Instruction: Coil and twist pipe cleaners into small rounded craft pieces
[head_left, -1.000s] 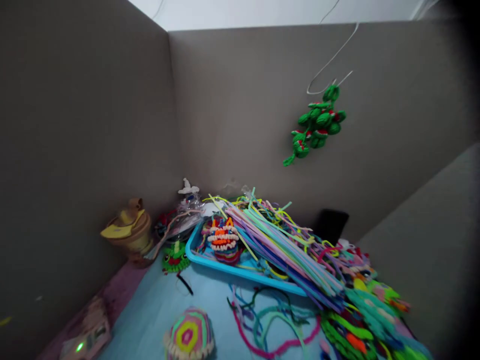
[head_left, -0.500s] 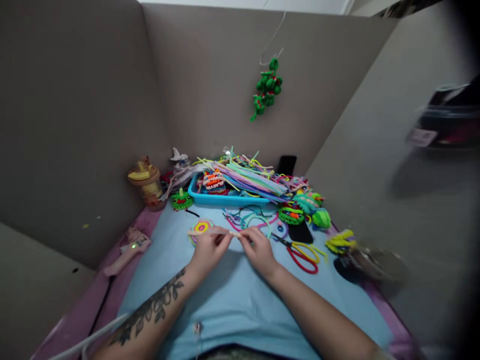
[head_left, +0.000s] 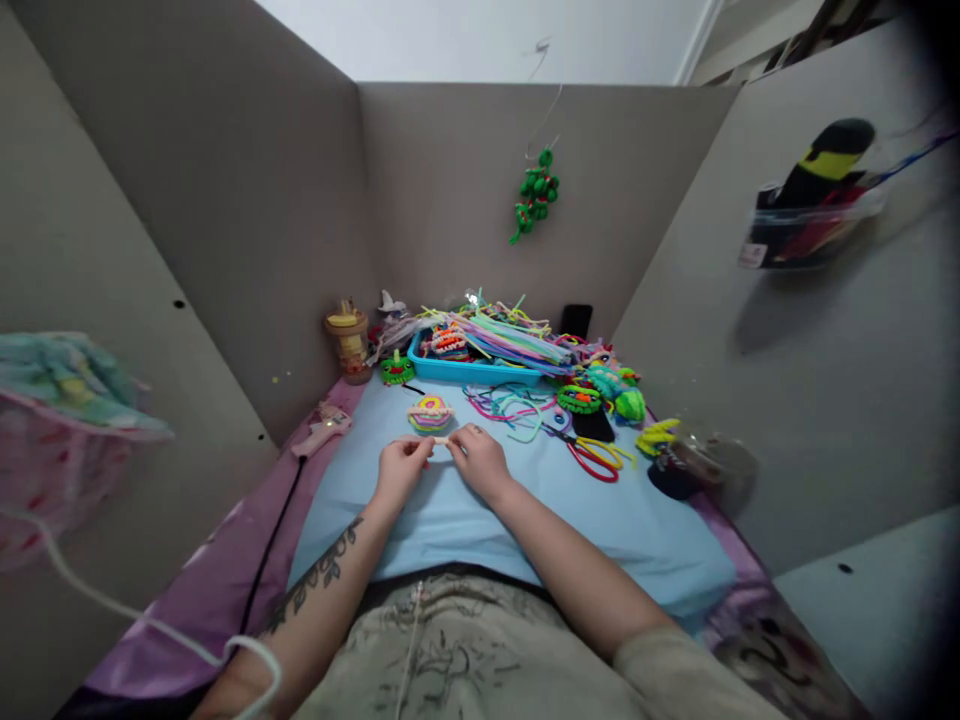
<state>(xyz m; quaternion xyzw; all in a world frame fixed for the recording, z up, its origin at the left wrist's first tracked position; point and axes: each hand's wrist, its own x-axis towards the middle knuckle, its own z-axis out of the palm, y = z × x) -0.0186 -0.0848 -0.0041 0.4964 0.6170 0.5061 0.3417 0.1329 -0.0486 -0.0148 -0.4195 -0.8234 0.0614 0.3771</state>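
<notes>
At six o'clock, left hand [head_left: 405, 464] and right hand [head_left: 480, 462] pinch a pale strip [head_left: 441, 441], likely light, soft, best held endwise.

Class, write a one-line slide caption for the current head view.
Left hand and right hand hold a pale strip between them, scissors to the right, blue tray beyond.

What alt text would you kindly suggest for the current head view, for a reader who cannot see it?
A person's left hand and right hand hold a small pale strip between them over a light blue cloth. Beyond sit a striped, colourful craft piece and a blue tray heaped with coloured stems; scissors lie to the right.
</notes>
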